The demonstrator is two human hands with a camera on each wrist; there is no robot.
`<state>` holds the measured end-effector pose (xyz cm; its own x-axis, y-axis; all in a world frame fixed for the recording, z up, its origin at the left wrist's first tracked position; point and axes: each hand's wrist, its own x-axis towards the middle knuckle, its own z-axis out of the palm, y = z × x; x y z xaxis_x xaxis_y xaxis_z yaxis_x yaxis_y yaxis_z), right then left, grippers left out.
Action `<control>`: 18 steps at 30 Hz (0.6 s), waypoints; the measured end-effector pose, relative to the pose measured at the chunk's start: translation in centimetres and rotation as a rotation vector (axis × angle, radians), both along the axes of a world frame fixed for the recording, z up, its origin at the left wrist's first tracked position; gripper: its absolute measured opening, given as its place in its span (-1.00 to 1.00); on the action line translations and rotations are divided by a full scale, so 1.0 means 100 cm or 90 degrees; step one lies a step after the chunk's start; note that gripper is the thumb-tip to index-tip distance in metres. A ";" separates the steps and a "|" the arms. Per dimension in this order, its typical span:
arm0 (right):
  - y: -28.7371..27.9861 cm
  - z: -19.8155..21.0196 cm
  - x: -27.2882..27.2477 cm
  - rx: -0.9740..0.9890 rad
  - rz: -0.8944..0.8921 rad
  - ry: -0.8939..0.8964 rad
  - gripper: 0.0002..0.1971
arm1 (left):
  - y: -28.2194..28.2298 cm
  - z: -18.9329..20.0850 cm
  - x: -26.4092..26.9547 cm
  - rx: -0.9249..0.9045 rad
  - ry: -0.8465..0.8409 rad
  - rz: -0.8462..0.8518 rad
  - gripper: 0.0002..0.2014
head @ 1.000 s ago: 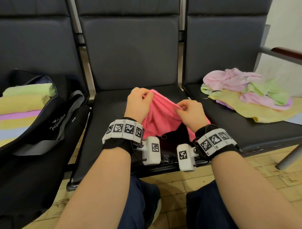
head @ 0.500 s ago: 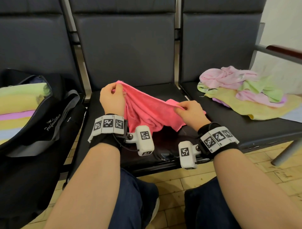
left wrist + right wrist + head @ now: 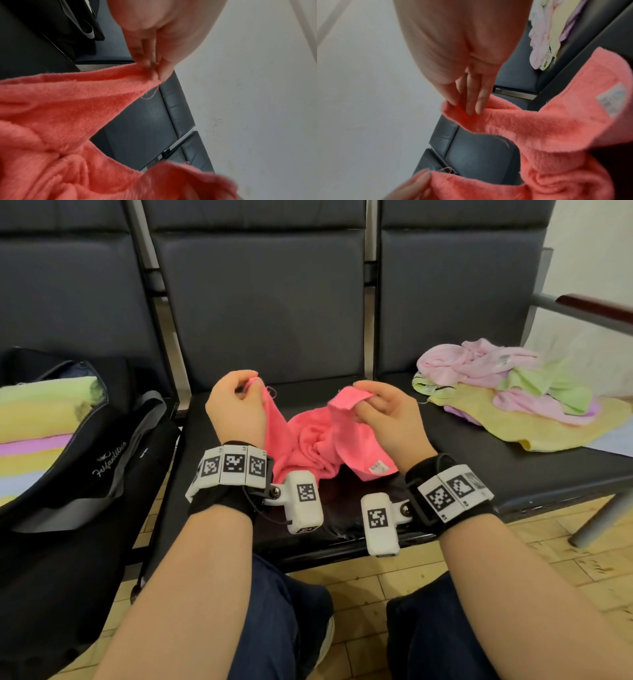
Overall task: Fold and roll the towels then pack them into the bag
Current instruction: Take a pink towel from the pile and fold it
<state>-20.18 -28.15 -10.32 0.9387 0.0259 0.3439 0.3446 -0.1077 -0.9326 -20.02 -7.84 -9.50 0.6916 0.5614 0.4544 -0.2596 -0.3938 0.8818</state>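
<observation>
Bag: at the left edge of the frame we see a black bag (image 3: 68,460) lying open on the left seat, with a grey strap across it.
Packed towels: inside its mouth we count rolled towels (image 3: 37,419) stacked in green, yellow, purple and pale blue bands.
Left hand: left of centre, our left hand (image 3: 236,409) is raised over the middle seat (image 3: 212,474); its grip is clamped on one corner of the pink towel, thumb against fingertips (image 3: 155,73), as the left wrist view shows.
Pink towel: in the centre of the frame the pink towel (image 3: 315,440) hangs between both hands, sagging in a bunch onto the seat, a small label near its lower right edge.
Right hand: right of centre, our right hand (image 3: 387,416) pinches another corner, the grip closed on the cloth with a short flap folded over the fingers (image 3: 471,100).
Loose pile: at the right of the frame, unfolded towels (image 3: 513,392) in pale pink, green, yellow and lilac lie heaped on the right seat, well apart from the hands.
</observation>
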 end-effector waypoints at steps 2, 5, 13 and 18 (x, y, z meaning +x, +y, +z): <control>0.000 -0.005 0.001 -0.042 -0.020 -0.020 -0.83 | 0.001 -0.003 0.002 0.072 0.049 0.051 -0.82; 0.000 -0.008 0.004 -0.179 -0.077 -0.060 -0.90 | -0.005 -0.002 0.000 0.073 0.097 0.007 -0.86; 0.012 -0.004 -0.004 -0.171 0.037 -0.003 -0.79 | -0.029 -0.001 -0.005 -0.060 0.200 -0.224 -0.96; 0.014 -0.006 -0.002 -0.139 0.058 -0.022 -0.91 | -0.042 0.004 -0.017 -0.188 0.203 -0.381 -0.87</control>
